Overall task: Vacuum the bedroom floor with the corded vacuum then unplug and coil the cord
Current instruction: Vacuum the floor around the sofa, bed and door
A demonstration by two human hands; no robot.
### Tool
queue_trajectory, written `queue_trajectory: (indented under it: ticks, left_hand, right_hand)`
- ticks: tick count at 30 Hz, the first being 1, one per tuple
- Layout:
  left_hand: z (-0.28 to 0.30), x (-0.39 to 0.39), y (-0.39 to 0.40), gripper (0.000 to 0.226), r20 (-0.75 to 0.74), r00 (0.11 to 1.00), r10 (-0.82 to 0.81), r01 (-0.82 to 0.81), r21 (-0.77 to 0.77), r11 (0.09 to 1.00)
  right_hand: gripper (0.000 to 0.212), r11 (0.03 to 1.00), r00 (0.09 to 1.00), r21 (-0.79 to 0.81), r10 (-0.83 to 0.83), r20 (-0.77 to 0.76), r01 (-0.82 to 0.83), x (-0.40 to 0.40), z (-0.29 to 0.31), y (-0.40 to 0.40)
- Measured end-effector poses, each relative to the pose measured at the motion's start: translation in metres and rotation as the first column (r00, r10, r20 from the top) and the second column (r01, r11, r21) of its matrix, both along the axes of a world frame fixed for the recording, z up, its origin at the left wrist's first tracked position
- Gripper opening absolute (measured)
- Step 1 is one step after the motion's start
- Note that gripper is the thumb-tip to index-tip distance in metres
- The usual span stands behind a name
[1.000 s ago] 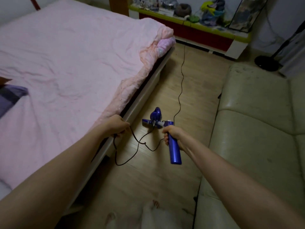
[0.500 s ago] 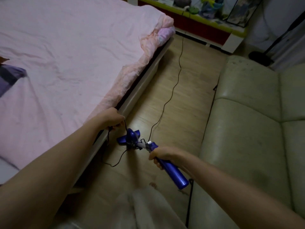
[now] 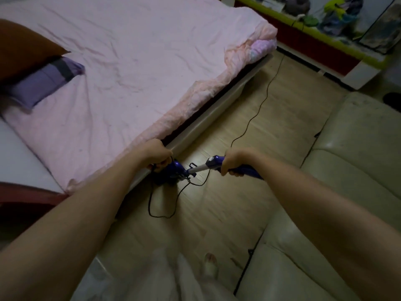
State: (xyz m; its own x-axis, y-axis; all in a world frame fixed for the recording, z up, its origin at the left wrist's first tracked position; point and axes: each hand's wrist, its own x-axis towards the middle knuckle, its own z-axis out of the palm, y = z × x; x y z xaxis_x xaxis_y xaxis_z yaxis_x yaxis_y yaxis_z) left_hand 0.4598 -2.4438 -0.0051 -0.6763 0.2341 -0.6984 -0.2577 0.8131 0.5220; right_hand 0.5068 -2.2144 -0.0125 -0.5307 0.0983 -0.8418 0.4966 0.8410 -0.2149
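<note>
Fingers of the right hand are wrapped round the purple handle of the vacuum, clamped on it just behind the white-tipped collar where the silver tube begins; the handle's rear end runs back under the wrist. From those fingers the tube slopes down and away to the vacuum's dark purple body, which sits on the wooden floor close against the side of the bed. The left hand is curled into a loose fist just above that body, and its fingers are pinched on the black cord — a loop of it drops from the fist to the floor, swings round below both hands and climbs back to the tube between them. Beyond the right fingers the cord trails off across the floor, far ahead, toward a low red and green shelf at the wall. To the outer side of the right fingers stands a pale leather sofa. A purple pillow lies on the pink sheet, well away from the left fingers. Below both hands, near the frame's bottom, a foot shows blurred on the floor.
</note>
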Motion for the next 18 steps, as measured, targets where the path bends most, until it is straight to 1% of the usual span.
queue_trajectory:
  ticks: [1, 4, 7, 9, 12, 15, 18]
  left_hand:
    - [0.002, 0.002, 0.002, 0.028, 0.0, 1.0, 0.007, -0.007, 0.004, 1.0]
    - [0.008, 0.009, 0.016, 0.026, -0.016, 0.995, 0.103, -0.103, 0.015, 0.995]
    - [0.012, 0.013, 0.026, 0.025, -0.051, 0.985, 0.164, -0.164, -0.003, 0.986]
    - [0.016, 0.019, 0.03, 0.024, -0.06, 0.978, 0.199, -0.2, -0.011, 0.98]
    - [0.025, 0.026, 0.033, 0.024, -0.066, 0.966, 0.248, -0.248, 0.01, 0.969]
    - [0.027, 0.033, 0.034, 0.025, -0.074, 0.966, 0.246, -0.246, 0.005, 0.969]
    - [0.021, 0.042, 0.032, 0.027, -0.085, 0.972, 0.22, -0.223, -0.031, 0.974]
  right_hand:
    - [0.018, 0.999, 1.0, 0.038, 0.022, -0.016, -0.021, -0.008, 0.003, 0.006]
    - [0.023, 0.98, 0.989, 0.173, 0.112, -0.097, -0.094, -0.034, 0.01, 0.024]
    - [0.024, 0.964, 0.974, 0.214, 0.19, -0.127, -0.16, -0.044, 0.006, 0.029]
    - [0.025, 0.953, 0.961, 0.211, 0.246, -0.129, -0.216, -0.046, 0.002, 0.023]
    - [0.019, 0.947, 0.948, 0.169, 0.295, -0.123, -0.273, -0.046, 0.0, 0.011]
    - [0.017, 0.96, 0.963, 0.099, 0.267, -0.046, -0.261, -0.031, -0.005, 0.009]
    - [0.009, 0.98, 0.982, 0.053, 0.191, -0.003, -0.19, 0.007, -0.018, 0.009]
